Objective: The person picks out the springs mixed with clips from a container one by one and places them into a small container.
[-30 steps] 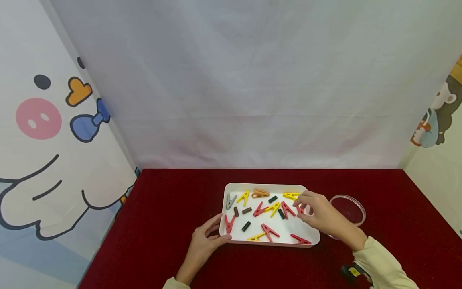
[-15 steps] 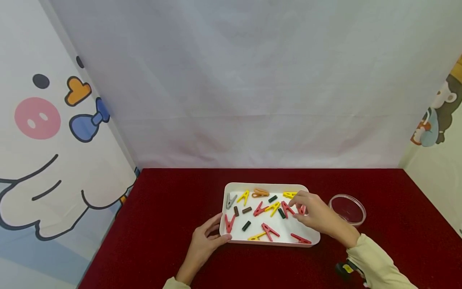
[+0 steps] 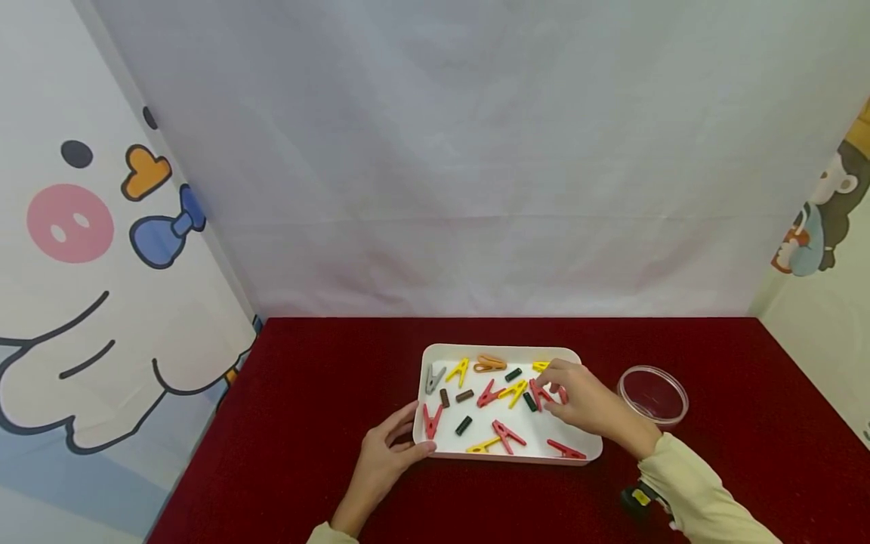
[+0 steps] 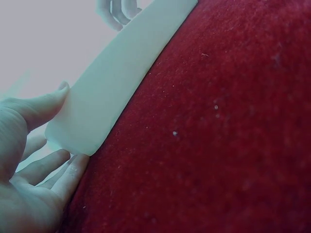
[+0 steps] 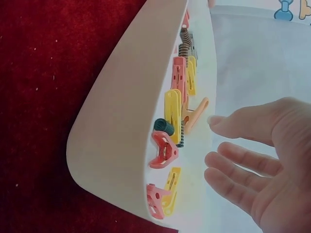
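Note:
A white tray (image 3: 553,434) holds several red, yellow, grey and orange clothespins, with small dark green and brown ribbed cylinders among them. At the tray's front left corner, my left hand (image 3: 386,449) grips with thumb on the front wall and fingers along the side, as the left wrist view (image 4: 36,160) shows too. My right hand (image 3: 578,397) hovers over the tray's right part, fingers bent slightly and apart. Nearest its fingertips lies a red clothespin (image 3: 538,395), partly hidden by them. In the right wrist view nothing sits between thumb and fingers.
A clear round dish (image 3: 655,369) stands right of the tray, beside my right forearm. Dark red cloth (image 3: 326,378) covers the table. Behind it hangs a pale curtain (image 3: 496,189), with cartoon-printed panels at both sides. A black wrist device (image 3: 639,496) hangs below my right sleeve.
My right hand has moved left over the tray, from the rightmost red clothespin toward the red one beside it. The left hand and tray have stayed put.

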`<state>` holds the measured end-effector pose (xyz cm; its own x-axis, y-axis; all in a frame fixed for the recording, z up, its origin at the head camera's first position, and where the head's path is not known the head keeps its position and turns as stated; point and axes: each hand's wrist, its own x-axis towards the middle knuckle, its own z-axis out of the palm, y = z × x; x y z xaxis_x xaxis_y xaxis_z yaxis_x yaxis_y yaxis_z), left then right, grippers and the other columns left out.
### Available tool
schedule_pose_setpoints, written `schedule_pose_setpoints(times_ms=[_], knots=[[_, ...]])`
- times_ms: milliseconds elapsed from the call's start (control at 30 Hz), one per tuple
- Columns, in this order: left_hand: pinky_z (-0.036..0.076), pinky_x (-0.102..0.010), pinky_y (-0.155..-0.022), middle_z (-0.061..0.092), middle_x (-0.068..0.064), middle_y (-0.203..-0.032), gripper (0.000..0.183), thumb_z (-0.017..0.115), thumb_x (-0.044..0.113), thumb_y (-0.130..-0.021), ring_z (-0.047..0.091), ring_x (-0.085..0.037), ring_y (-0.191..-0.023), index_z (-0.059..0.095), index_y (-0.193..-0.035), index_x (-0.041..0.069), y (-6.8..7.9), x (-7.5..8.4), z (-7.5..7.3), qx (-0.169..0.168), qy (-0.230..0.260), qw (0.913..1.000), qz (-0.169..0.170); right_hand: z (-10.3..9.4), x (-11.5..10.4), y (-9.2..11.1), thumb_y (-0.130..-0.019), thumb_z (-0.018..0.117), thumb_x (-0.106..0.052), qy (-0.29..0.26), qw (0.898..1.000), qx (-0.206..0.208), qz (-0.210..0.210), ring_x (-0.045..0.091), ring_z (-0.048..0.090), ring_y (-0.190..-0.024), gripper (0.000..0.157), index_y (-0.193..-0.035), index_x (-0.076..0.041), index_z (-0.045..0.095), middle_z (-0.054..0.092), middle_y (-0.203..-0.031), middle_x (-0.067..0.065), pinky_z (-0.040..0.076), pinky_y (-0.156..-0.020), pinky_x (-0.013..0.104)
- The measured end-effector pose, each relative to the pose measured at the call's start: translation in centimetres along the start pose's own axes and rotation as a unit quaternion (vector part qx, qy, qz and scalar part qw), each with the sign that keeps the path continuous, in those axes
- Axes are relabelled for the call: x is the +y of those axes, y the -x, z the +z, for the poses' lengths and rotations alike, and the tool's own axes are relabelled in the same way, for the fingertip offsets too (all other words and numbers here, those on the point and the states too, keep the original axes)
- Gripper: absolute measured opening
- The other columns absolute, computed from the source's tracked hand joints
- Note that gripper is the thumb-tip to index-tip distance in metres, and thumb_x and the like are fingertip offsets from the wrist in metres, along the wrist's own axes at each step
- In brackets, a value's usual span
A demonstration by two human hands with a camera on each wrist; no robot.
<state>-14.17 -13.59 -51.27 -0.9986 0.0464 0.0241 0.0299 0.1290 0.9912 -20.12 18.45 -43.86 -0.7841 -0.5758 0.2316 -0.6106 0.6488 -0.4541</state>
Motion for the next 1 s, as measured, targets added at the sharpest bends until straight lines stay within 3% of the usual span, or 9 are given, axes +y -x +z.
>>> schedule_pose_setpoints(times_ms=[167,600,1000], knots=[[0.051,-0.029,-0.08,0.055,-0.016,-0.13,0.068,0.082,0.011,-0.074,0.054,-0.03,-0.115,0.053,-0.135,0.008,0.1,0.3,0.0,0.0,0.0,1.0,-0.001,0.3,-0.1,-0.5,-0.077,0.071,0.002,0.003,1.0,-0.015,0.008,0.022,0.057,-0.076,0.015,-0.09,-0.004,0.069,0.061,-0.088,0.007,0.046,-0.059,0.024],[0.051,-0.026,-0.079,0.055,-0.015,-0.13,0.068,0.083,0.011,-0.073,0.054,-0.029,-0.115,0.054,-0.134,0.01,0.0,-0.2,0.0,0.0,0.012,0.9999,0.007,1.3,0.7,-1.6,-0.074,0.071,0.004,0.024,0.999,-0.029,-0.008,0.019,0.056,-0.073,0.014,-0.086,-0.004,0.069,0.06,-0.082,0.004,0.047,-0.062,0.026],[0.05,-0.024,-0.079,0.055,-0.013,-0.13,0.067,0.083,0.012,-0.073,0.054,-0.028,-0.115,0.055,-0.134,0.011,0.1,-0.1,0.0,-0.001,0.009,1.0,0.001,1.8,0.7,-2.3,-0.072,0.071,0.006,0.023,0.998,-0.062,0.02,0.013,0.044,-0.067,0.018,-0.088,-0.002,0.071,0.059,-0.081,0.005,0.039,-0.06,0.025]])
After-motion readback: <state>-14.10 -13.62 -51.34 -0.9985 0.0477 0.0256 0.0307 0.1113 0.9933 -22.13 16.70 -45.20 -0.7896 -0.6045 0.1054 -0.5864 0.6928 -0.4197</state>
